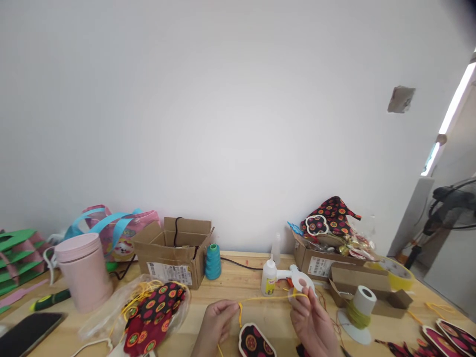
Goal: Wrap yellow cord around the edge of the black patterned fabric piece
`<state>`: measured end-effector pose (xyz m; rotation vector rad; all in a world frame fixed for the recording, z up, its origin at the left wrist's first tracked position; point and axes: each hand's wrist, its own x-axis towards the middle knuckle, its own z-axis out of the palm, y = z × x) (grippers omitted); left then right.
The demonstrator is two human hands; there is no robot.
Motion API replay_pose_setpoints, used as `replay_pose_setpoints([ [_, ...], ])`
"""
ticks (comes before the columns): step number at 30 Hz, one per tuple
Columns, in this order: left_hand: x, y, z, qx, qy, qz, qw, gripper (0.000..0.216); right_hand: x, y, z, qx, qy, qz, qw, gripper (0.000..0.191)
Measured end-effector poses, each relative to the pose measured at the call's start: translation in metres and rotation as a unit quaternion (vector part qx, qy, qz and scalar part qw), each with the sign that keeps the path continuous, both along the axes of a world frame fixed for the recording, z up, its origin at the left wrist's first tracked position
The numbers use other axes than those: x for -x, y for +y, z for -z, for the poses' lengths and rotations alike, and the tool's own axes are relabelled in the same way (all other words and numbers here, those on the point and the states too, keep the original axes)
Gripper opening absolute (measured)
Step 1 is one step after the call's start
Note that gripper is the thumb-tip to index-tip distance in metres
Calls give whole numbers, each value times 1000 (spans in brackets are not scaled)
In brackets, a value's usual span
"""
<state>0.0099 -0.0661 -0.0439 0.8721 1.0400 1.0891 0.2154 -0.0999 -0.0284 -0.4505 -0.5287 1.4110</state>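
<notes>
A thin yellow cord is stretched between my two hands above the table. My left hand pinches the cord near a small knot or loop, its fingers pressed together. At the other end my right hand holds the cord between thumb and fingertips. Below the loop lies a dark, flower-patterned fabric piece with a white rim, cut off by the bottom edge. Whether the cord is fastened to it I cannot tell. Some dark fabric shows beside my right hand's lower edge.
Behind my hands stand a glue bottle and a teal thread cone. Leftward are a cardboard box, patterned pouches, a pink canister and a phone. A cord spool and a filled box stand right.
</notes>
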Motion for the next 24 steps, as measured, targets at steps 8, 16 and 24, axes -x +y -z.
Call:
replay_pose_setpoints([
  [8,-2,1,7,-20,-7,5,1000,36,25,7,6,-113,-561,214,792,19],
  [16,-5,-5,1,-57,10,1,998,30,60,18,17,-17,-491,-19,871,16],
  [24,-6,-3,0,-41,-46,14,998,29,54,21,-1,34,-374,-143,916,32],
])
